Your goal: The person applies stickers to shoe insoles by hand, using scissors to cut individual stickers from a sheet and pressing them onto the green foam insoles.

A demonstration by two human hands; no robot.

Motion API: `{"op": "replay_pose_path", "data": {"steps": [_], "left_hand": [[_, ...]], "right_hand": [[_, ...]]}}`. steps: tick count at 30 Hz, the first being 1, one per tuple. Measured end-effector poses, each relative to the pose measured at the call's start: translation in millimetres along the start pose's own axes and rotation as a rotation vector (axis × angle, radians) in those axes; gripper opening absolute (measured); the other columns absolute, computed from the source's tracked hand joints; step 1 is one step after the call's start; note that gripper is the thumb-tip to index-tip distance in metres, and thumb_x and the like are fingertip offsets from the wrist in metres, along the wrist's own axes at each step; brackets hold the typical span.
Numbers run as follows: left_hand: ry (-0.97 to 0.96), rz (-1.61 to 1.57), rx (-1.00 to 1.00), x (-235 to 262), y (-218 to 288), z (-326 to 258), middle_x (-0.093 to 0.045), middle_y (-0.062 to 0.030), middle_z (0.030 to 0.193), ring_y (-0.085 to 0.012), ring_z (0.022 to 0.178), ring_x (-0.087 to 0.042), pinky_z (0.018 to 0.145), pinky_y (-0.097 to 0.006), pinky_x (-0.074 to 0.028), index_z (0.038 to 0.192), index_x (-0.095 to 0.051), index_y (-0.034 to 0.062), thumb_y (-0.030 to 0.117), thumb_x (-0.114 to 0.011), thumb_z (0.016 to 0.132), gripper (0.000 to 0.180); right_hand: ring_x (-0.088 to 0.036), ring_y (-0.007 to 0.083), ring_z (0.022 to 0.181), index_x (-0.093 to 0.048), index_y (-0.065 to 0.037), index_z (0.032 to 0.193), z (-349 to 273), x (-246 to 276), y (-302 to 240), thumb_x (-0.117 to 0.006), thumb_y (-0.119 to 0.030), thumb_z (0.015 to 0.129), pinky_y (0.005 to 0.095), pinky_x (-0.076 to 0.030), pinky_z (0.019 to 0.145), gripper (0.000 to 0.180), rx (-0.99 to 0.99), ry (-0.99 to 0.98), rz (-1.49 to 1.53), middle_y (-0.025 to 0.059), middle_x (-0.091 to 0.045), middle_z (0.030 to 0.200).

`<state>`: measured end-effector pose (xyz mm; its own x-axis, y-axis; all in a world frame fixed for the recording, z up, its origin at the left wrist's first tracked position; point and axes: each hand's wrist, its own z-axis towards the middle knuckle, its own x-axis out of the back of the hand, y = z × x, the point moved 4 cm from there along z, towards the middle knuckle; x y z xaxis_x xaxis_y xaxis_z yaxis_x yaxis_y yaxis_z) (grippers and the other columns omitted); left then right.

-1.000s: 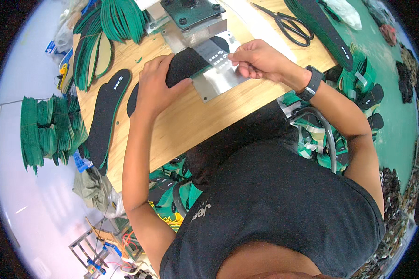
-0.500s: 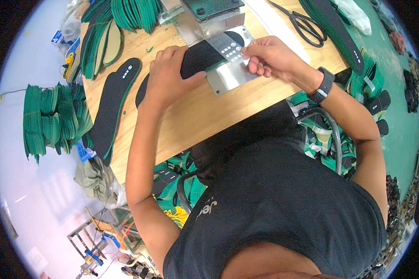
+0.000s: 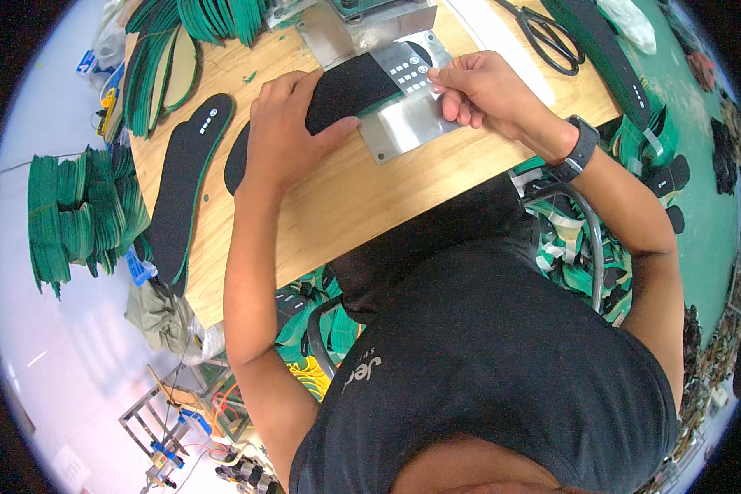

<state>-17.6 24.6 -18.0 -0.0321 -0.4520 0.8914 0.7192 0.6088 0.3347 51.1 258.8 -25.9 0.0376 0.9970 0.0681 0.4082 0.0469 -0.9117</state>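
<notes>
A black insole (image 3: 350,92) with green edging lies on the wooden table, its far end on a metal plate (image 3: 403,130). My left hand (image 3: 284,136) rests on this insole with its fingers stretched and its thumb spread out. Over the printed white marks at the insole's far end sits a see-through greyish film (image 3: 414,69). The thumb and finger of my right hand (image 3: 482,95) are pinched at the film's right edge, the other fingers curled. Fingertips cover the exact spot of contact.
Another black insole (image 3: 191,181) lies to the left. Stacks of green insoles (image 3: 222,18) stand at the back left, with more hanging off the table's left side (image 3: 82,218). A metal press (image 3: 370,25) stands behind the plate. Black-handled scissors (image 3: 547,41) lie at the back right.
The table and its things have shifted slightly left in the picture. Both hands keep their places on the insole and the film, the right still pinched.
</notes>
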Motion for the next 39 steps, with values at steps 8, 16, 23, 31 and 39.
{"op": "replay_pose_path", "data": {"steps": [8, 16, 23, 31, 39], "left_hand": [[-0.005, 0.011, 0.019, 3, 2, 1, -0.056, -0.0139, 0.117, -0.0318, 0.11, -0.049, 0.096, -0.04, -0.039, 0.122, -0.056, 0.0032, 0.042, -0.074, 0.073, 0.066], [-0.005, 0.007, 0.035, 2, 2, -1, -0.056, -0.0136, 0.117, -0.0315, 0.111, -0.048, 0.096, -0.04, -0.039, 0.122, -0.056, 0.0033, 0.043, -0.074, 0.073, 0.066], [-0.01, -0.005, 0.038, 5, 3, -1, -0.055, -0.0138, 0.118, -0.0307, 0.112, -0.048, 0.096, -0.04, -0.039, 0.123, -0.056, 0.0021, 0.043, -0.074, 0.072, 0.067], [0.005, -0.031, 0.068, 8, 7, -3, -0.055, -0.0143, 0.119, -0.0308, 0.113, -0.049, 0.098, -0.04, -0.039, 0.122, -0.056, 0.0022, 0.039, -0.075, 0.071, 0.066], [0.043, -0.065, 0.044, 10, 7, -2, -0.057, -0.015, 0.116, -0.0316, 0.11, -0.053, 0.097, -0.039, -0.042, 0.117, -0.058, 0.0049, 0.029, -0.079, 0.068, 0.058]], "right_hand": [[-0.049, 0.0063, 0.037, -0.061, -0.004, 0.073, 9, -5, -3, -0.062, -0.023, 0.091, 0.0178, -0.036, 0.034, 0.027, 0.02, -0.014, -0.112, 0.0037, -0.06, 0.053], [-0.047, 0.0063, 0.036, -0.061, -0.003, 0.074, 7, -7, 0, -0.062, -0.023, 0.091, 0.0182, -0.035, 0.034, 0.026, -0.014, 0.002, -0.051, 0.0035, -0.059, 0.052], [-0.047, 0.0059, 0.035, -0.06, -0.004, 0.074, 7, -8, 0, -0.062, -0.025, 0.091, 0.0182, -0.034, 0.032, 0.027, -0.016, 0.039, -0.072, 0.003, -0.058, 0.051], [-0.047, 0.0054, 0.035, -0.061, -0.003, 0.075, 6, -10, 3, -0.062, -0.025, 0.092, 0.0173, -0.033, 0.032, 0.028, 0.012, 0.049, -0.077, 0.0029, -0.057, 0.051], [-0.047, 0.0057, 0.035, -0.061, -0.003, 0.075, 7, -8, 4, -0.063, -0.027, 0.091, 0.0176, -0.033, 0.031, 0.029, 0.035, 0.046, -0.084, 0.0031, -0.057, 0.051]]}}
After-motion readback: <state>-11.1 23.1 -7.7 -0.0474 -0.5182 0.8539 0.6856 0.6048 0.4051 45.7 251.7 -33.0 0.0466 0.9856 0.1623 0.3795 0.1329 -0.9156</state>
